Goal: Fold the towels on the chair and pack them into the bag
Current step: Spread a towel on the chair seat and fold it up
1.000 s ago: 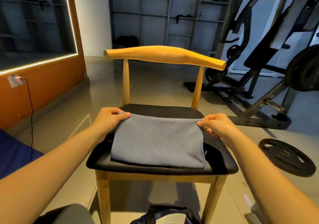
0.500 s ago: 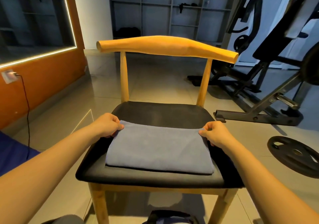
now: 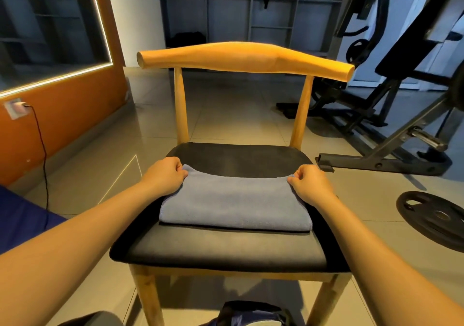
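A grey-blue towel (image 3: 233,205) lies folded into a flat rectangle on the black seat of a wooden chair (image 3: 226,248). My left hand (image 3: 163,177) pinches the towel's far left corner. My right hand (image 3: 311,185) pinches its far right corner. The far edge sags a little between the two hands. A dark bag (image 3: 253,313) sits on the floor below the chair's front edge, partly cut off by the frame.
A weight plate (image 3: 431,215) lies on the tiled floor to the right, with a black gym machine (image 3: 391,114) behind it. An orange wall with a plugged-in cable (image 3: 42,150) runs along the left. Grey shelving stands at the back.
Both hands have drawn the towel's far edge toward me, so the folded towel looks shorter front to back. The view has shifted closer to the chair.
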The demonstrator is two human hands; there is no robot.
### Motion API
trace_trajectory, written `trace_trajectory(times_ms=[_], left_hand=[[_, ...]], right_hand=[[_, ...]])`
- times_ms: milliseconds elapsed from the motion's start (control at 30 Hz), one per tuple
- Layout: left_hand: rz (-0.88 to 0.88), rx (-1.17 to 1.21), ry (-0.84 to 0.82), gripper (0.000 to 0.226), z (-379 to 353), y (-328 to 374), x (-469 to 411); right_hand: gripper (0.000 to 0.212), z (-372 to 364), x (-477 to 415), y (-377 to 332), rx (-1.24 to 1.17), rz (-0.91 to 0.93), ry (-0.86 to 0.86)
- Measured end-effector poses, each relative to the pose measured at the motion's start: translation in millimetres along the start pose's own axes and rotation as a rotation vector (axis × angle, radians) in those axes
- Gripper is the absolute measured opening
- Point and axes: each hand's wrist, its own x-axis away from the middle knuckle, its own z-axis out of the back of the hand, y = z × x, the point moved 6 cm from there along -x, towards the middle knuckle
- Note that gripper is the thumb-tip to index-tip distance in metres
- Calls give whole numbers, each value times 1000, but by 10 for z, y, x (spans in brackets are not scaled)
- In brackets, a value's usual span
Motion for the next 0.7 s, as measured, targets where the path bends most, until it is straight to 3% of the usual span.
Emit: trace_trajectory(times_ms=[167, 233, 333, 500, 600, 700], left_hand=[[84, 253, -40, 27, 76, -3, 51], [142, 430, -164, 24, 106, 6, 201], [176, 497, -289, 18, 140, -33, 406], [14, 858, -128, 14, 431, -10, 566], [-92, 987, -195, 23, 607, -5, 724], [-205, 916, -405, 26, 631, -29, 955]], right_hand=[[26, 68, -5, 40, -208, -48, -57], [20, 146, 71, 9, -397, -59, -94], [17, 300, 209, -104, -583, -33, -183], [15, 610, 516, -351, -828, 109, -355], [21, 857, 779, -493, -903, 251, -478], [22, 906, 974, -492, -802, 307, -686]])
